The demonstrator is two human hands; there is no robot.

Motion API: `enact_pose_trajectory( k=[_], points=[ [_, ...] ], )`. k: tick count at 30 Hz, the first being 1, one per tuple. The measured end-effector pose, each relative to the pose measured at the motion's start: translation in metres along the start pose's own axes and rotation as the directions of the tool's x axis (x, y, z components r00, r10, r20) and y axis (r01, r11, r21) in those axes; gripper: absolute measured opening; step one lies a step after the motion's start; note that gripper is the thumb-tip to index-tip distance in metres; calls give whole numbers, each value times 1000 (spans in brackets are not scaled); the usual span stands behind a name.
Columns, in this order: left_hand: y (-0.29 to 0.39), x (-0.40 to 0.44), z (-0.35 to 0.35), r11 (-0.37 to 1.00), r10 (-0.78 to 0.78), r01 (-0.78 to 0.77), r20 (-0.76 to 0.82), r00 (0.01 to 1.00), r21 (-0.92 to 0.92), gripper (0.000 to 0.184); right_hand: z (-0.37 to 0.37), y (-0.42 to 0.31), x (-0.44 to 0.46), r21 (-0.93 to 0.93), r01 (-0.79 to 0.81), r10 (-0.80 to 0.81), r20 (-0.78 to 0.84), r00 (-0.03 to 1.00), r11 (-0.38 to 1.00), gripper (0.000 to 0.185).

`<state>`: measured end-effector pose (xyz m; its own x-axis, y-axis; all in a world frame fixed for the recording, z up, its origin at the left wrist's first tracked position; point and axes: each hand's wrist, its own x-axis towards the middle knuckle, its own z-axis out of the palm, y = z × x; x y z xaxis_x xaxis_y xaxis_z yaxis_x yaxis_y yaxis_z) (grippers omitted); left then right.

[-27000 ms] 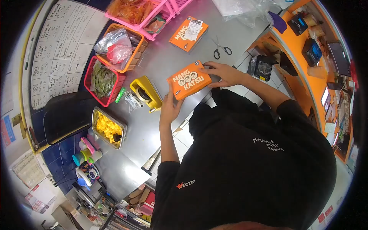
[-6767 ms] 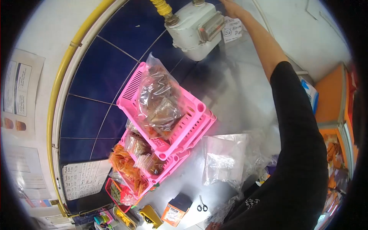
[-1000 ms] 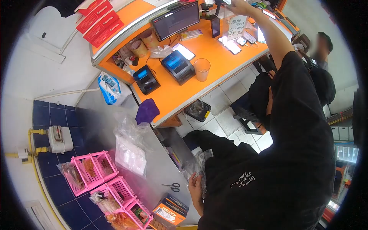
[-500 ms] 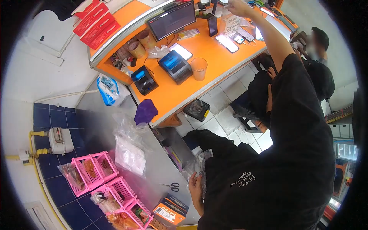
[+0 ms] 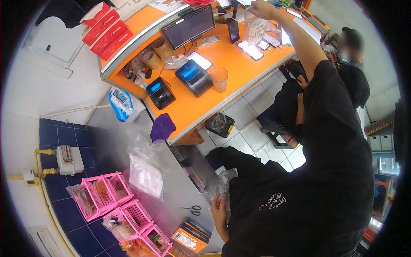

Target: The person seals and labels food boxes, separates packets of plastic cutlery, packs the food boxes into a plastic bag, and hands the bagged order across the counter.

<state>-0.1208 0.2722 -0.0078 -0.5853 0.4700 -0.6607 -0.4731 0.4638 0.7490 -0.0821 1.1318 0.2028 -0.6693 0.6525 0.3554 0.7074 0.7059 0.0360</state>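
High at the top, my right hand (image 5: 262, 9) pinches the upper edge of a clear plastic piece bearing a handwritten menu card (image 5: 257, 32), which hangs above the orange counter (image 5: 188, 100). My left hand (image 5: 219, 210) is low beside my shirt, its fingers curled on a crumpled clear plastic bag (image 5: 223, 184); the fingertips are partly hidden by plastic. Left of this hand, scissors (image 5: 195, 210) lie on the metal table (image 5: 171, 205). Orange and dark boxes (image 5: 190, 237) stand nearby.
Pink baskets (image 5: 105, 195) with bagged food and a stack of plastic bags (image 5: 145, 175) are at lower left. The counter holds a monitor (image 5: 188, 28), two dark devices, phones and a cup (image 5: 218, 79). A seated person (image 5: 351, 73) is at right.
Since the oldest frame, both hands have left the orange box. The right hand now holds the menu card's plastic, the left a clear bag. Over the last second the view has shifted slightly.
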Motion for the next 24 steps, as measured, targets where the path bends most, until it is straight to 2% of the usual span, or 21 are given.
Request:
enact_pose_trajectory(
  k=[7, 10, 13, 16, 19, 24],
  points=[
    [-7, -2, -2, 1000, 19, -19, -11, 1000, 17, 51, -9, 5, 7, 12, 89, -89, -15, 996, 996, 37],
    [-23, 5, -9, 999, 18, -18, 1, 1000, 31, 51, -21, -5, 0, 9, 10, -10, -13, 1000, 1000, 39],
    [-19, 1, -8, 999, 32, -32, 23, 999, -29, 50, -23, -5, 0, 78, 20, -20, -5, 1000, 997, 42],
    [-8, -5, -7, 999, 33, -33, 16, 999, 4, 48, -22, -1, -1, 49, 66, -64, -38, 997, 997, 44],
    [0, -8, -4, 1000, -2, 2, 4, 1000, -25, 46, -30, -8, -8, 43, 67, -67, -24, 998, 997, 44],
    [-16, -1, -16, 1000, 25, -25, 25, 999, -5, 44, -38, -15, -17, 74, 25, -24, -20, 1000, 997, 42]
  ],
)
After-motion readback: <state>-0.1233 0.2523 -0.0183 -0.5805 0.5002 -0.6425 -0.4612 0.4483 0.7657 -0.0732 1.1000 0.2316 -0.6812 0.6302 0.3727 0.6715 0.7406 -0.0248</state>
